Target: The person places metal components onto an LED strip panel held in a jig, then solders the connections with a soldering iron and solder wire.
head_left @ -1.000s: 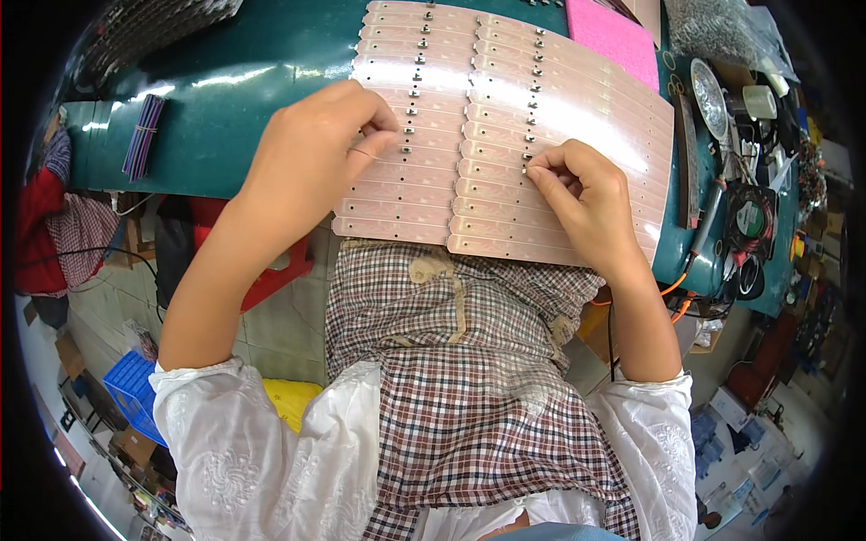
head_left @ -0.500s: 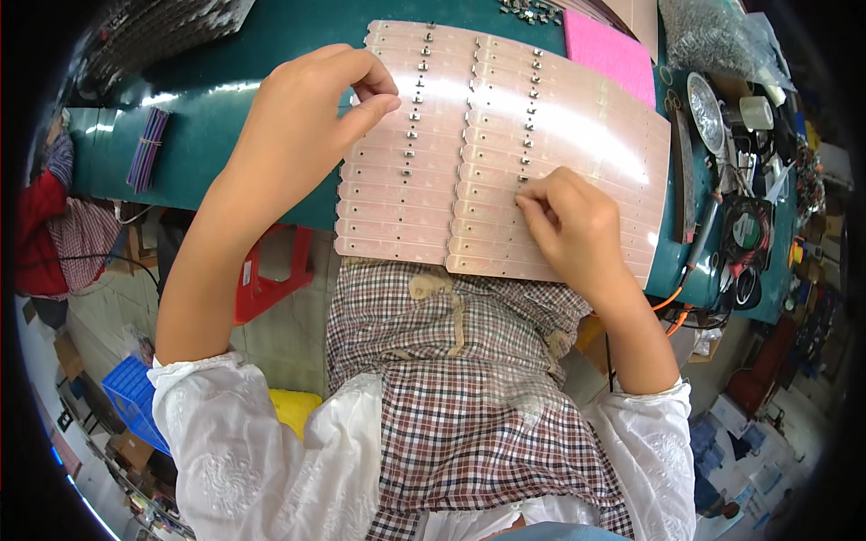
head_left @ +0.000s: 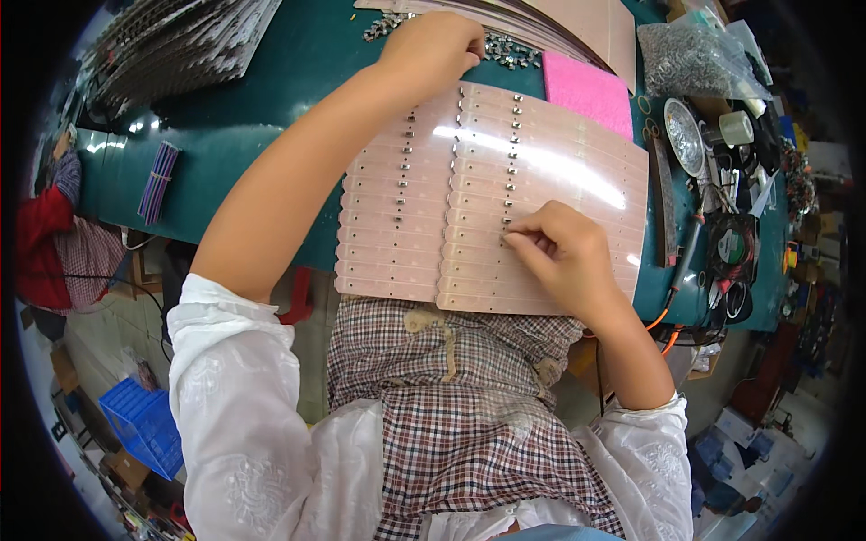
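Two overlapping sets of pale pink strip panels (head_left: 424,225) lie on the green table (head_left: 244,135) right in front of me, each strip bearing small metal parts in a column. My right hand (head_left: 559,257) rests on the right set, fingertips pinched on a tiny metal part at the column. My left hand (head_left: 433,45) reaches to the far edge, fingers curled over a heap of small metal parts (head_left: 505,50); what it holds is hidden.
A pink foam pad (head_left: 586,90) lies beyond the panels. A clear bag of small parts (head_left: 695,59), a round metal dish (head_left: 684,135), tape and tools crowd the right side. Stacked strips (head_left: 171,45) sit far left, a purple bundle (head_left: 158,180) near the left edge.
My left hand left the left panel set and stretched forward to the metal parts heap. My right hand slid down a little along its column.
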